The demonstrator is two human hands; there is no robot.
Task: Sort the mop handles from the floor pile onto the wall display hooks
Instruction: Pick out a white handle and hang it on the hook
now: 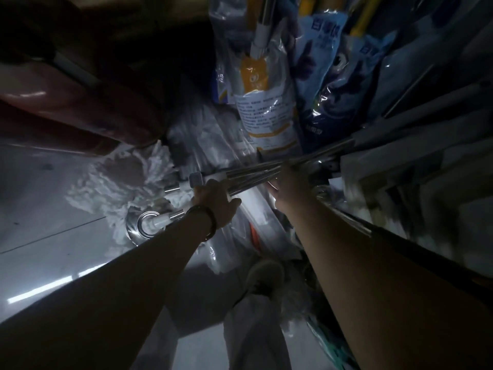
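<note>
Left hand [213, 200]: seen from the back, fingers curled over the near end of a bundle of mop handles [253, 174], thumb sticking out to the right. It is grasping the bundle. A dark bracelet [208, 218] sits on the wrist.

Right hand [289, 180]: further along the same bundle, up and to the right. It closes on the handles from below. The fingertips are hidden behind the hand and the rods.

Mop handles: several thin shiny metal rods held together and lifted clear of the floor [53, 214]. They slant from the left hand up and right toward the dark shelving at the frame edge. The capped ends poke out just left of the left hand.

Under and left of the hands: white stringy mop heads [125, 180] lie piled on the glossy grey floor. A metal ring fitting [146, 222] lies among them, just beside the left wrist.

Above the hands: packaged mops [266, 102] hang in clear plastic with orange and white labels. Blue packs [328, 84] hang beside them on the right.

Below, between the forearms: one shoe [264, 276] and a light trouser leg [253, 332].

Lighting is dim, and the far right is blurred.
</note>
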